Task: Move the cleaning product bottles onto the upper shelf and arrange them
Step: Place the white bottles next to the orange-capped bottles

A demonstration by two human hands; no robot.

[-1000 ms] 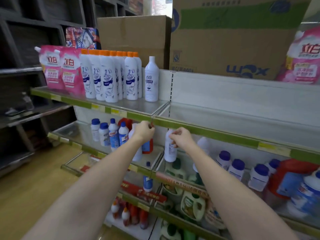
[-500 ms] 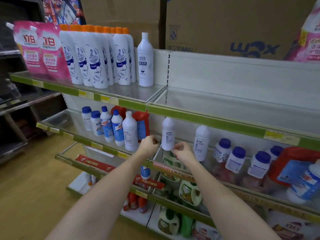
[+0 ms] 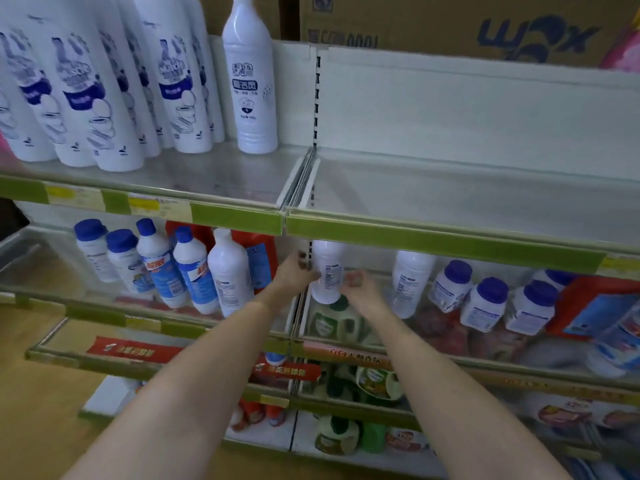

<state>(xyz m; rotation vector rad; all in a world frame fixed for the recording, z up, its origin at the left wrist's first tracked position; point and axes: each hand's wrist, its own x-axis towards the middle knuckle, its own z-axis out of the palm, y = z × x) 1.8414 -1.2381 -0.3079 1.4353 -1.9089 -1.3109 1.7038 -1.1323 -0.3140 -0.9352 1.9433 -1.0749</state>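
A white cleaning bottle (image 3: 327, 271) stands at the left end of the middle shelf's right section, its top hidden behind the upper shelf's green edge (image 3: 433, 237). My left hand (image 3: 294, 273) holds its left side with curled fingers. On its right side my right hand (image 3: 360, 289) curls against it. Two matching white bottles stand on the same level, one further right (image 3: 412, 282) and one in the left section (image 3: 230, 271). On the upper shelf (image 3: 450, 195), a similar white bottle (image 3: 254, 81) stands beside a row of tall blue-labelled bottles (image 3: 104, 98).
Blue-capped jars (image 3: 485, 303) and a red jug (image 3: 588, 306) fill the middle shelf to the right. Blue-capped bottles (image 3: 156, 265) stand to the left. Cardboard boxes (image 3: 450, 22) sit on top. Green bottles (image 3: 332, 323) show on lower shelves. Wooden floor (image 3: 41, 393) lies at the left.
Both hands dropped from the upper shelf's edge to the middle shelf, then closed in on the white bottle from either side. The view moved closer and lower.
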